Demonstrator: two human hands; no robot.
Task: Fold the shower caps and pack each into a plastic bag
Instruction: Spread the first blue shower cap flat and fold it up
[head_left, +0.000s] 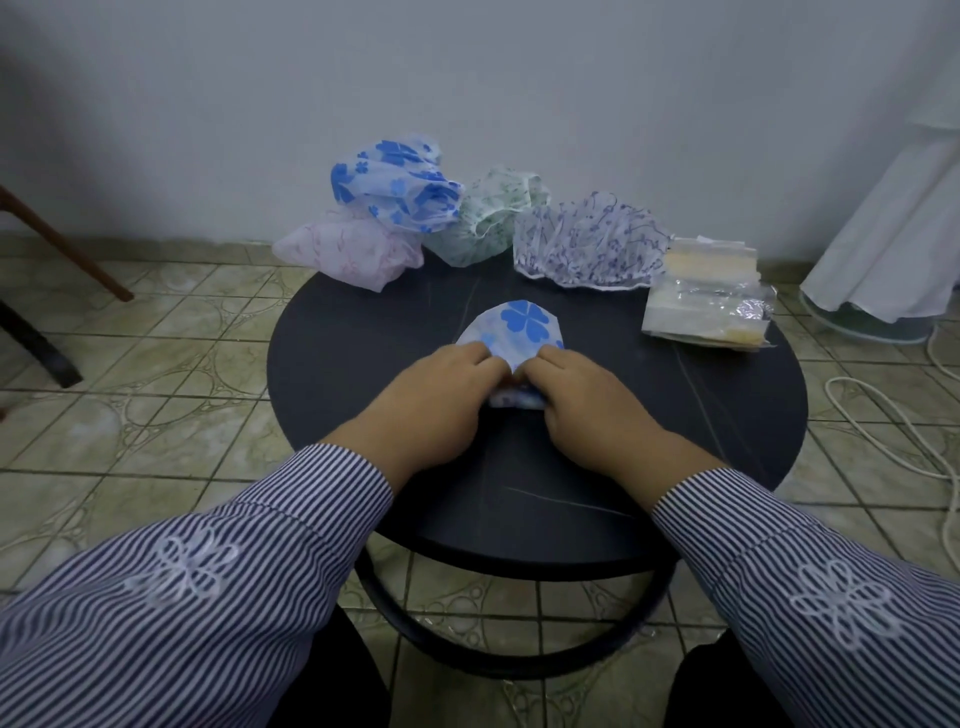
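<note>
head view, left hand (441, 400) and right hand (582, 402) curled, pinching folded blue-flowered shower cap (514, 325) on table (337, 338)

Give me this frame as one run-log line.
step: folding | left hand + right hand: pinching blue-flower cap on table | unfolded caps: four | bag stack: untouched

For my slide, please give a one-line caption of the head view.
Both hands, left and right, fold a blue-flowered shower cap on a round black table.
</note>
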